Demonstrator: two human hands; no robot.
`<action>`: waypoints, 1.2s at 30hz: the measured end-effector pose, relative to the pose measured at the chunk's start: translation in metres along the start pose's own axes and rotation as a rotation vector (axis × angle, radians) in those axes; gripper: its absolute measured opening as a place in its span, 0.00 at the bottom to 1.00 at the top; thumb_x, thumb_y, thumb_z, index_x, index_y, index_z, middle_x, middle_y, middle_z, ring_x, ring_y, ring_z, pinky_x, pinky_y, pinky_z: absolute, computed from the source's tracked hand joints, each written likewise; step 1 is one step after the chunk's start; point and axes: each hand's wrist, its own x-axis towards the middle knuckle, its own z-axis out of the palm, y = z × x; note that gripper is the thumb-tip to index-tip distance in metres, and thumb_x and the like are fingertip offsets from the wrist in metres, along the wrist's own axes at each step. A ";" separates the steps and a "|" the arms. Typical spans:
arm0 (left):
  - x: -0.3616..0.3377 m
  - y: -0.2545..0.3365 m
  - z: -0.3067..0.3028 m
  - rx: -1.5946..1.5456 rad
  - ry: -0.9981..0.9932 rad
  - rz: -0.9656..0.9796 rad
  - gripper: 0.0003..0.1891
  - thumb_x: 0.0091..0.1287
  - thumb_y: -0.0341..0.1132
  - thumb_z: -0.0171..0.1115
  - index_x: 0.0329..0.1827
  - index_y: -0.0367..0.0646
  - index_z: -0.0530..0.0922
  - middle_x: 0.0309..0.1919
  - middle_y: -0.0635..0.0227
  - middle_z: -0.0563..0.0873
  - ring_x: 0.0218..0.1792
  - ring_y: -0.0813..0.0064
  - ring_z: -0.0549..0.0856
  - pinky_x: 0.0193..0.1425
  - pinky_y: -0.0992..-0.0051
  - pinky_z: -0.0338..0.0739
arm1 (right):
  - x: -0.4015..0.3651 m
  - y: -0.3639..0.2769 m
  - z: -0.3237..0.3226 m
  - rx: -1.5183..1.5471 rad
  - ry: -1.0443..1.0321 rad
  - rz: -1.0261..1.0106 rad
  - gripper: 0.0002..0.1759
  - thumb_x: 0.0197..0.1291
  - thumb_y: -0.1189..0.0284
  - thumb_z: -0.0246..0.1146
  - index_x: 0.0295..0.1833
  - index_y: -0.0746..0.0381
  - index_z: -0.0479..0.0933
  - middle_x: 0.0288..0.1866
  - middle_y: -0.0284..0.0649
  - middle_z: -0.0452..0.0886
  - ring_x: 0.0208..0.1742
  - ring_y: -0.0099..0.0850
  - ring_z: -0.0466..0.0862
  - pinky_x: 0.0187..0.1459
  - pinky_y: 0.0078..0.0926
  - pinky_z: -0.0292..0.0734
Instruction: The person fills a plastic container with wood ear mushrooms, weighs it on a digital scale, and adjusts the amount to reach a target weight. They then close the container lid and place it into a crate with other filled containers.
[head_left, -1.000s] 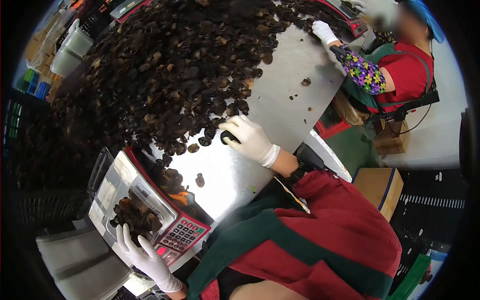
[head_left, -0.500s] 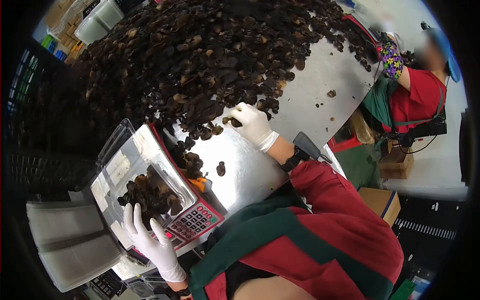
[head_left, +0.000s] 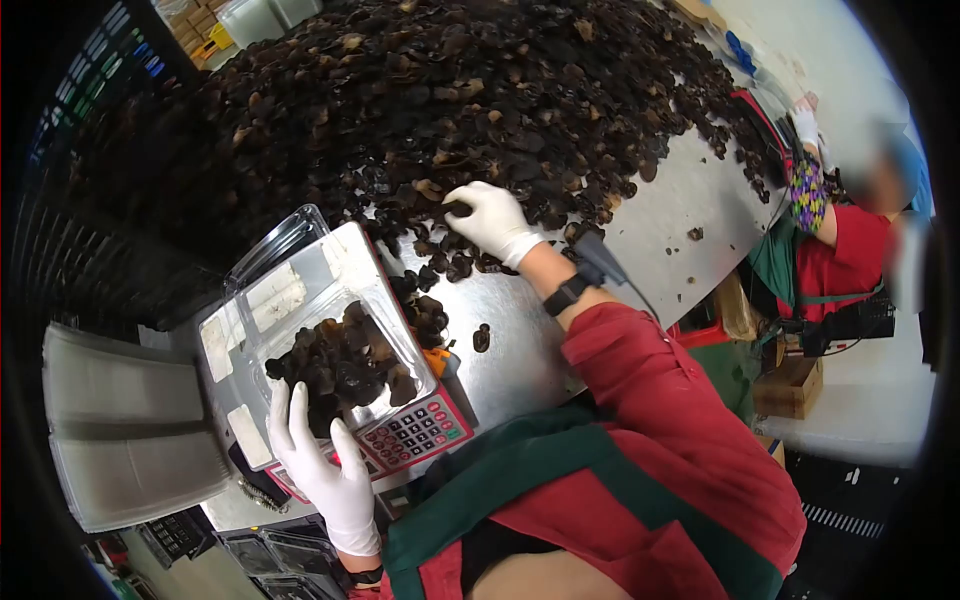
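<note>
My left hand (head_left: 325,480), in a white glove, has its fingers spread at the near-left edge of a clear plastic tray (head_left: 398,345) on a red-framed scale (head_left: 452,440). Dark wood ear mushrooms (head_left: 345,365) fill part of that tray, just beyond my fingertips. Out at the near edge of the large wood ear heap (head_left: 400,110), my gloved right hand (head_left: 490,222) is closed, with a dark wood ear piece (head_left: 458,209) between thumb and fingers. The tray's clear lid (head_left: 280,245) stands along its far-left side.
Stacked clear containers (head_left: 130,430) stand left of the scale. Beside the scale, an orange-handled tool (head_left: 438,362) and a loose wood ear (head_left: 482,338) lie on the metal table (head_left: 520,340). At the right, another person in a red sleeve (head_left: 855,245) works by a second scale (head_left: 765,130).
My right hand has moved up slightly, further into the heap's edge. My left hand stays by the tray. The whole view has shifted, with the scale now further right.
</note>
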 end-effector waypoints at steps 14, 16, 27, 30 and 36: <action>-0.009 -0.045 -0.021 -0.014 0.308 0.014 0.23 0.70 0.23 0.51 0.69 0.33 0.72 0.69 0.49 0.73 0.70 0.52 0.72 0.76 0.58 0.62 | -0.001 -0.087 -0.085 1.385 -0.400 0.545 0.11 0.70 0.72 0.61 0.56 0.61 0.78 0.40 0.35 0.83 0.24 0.15 0.70 0.19 0.10 0.60; -0.005 -0.047 -0.030 -0.030 0.335 0.014 0.24 0.68 0.20 0.51 0.69 0.31 0.71 0.68 0.48 0.73 0.69 0.51 0.73 0.76 0.58 0.62 | 0.002 -0.138 -0.091 1.084 -0.446 0.373 0.10 0.67 0.72 0.63 0.51 0.62 0.82 0.39 0.33 0.82 0.26 0.15 0.73 0.25 0.13 0.67; 0.003 -0.039 0.000 -0.021 0.084 0.095 0.32 0.67 0.34 0.60 0.75 0.35 0.65 0.68 0.48 0.73 0.71 0.48 0.69 0.77 0.55 0.59 | -0.042 -0.241 -0.040 -0.039 -0.462 -0.752 0.45 0.46 0.55 0.75 0.71 0.54 0.70 0.74 0.43 0.69 0.59 0.43 0.78 0.57 0.43 0.74; 0.001 -0.039 -0.001 -0.049 0.081 0.081 0.31 0.67 0.33 0.61 0.74 0.37 0.67 0.68 0.50 0.74 0.72 0.49 0.69 0.77 0.55 0.58 | -0.033 -0.228 -0.052 0.193 -0.450 -0.720 0.45 0.45 0.56 0.75 0.70 0.56 0.70 0.74 0.48 0.68 0.63 0.49 0.78 0.61 0.48 0.73; 0.002 -0.044 -0.010 -0.224 0.066 0.049 0.19 0.70 0.27 0.55 0.63 0.35 0.77 0.67 0.51 0.75 0.67 0.55 0.75 0.74 0.63 0.65 | -0.021 -0.217 -0.070 0.454 -0.362 -0.506 0.29 0.58 0.73 0.67 0.67 0.60 0.73 0.67 0.49 0.76 0.65 0.49 0.79 0.64 0.39 0.76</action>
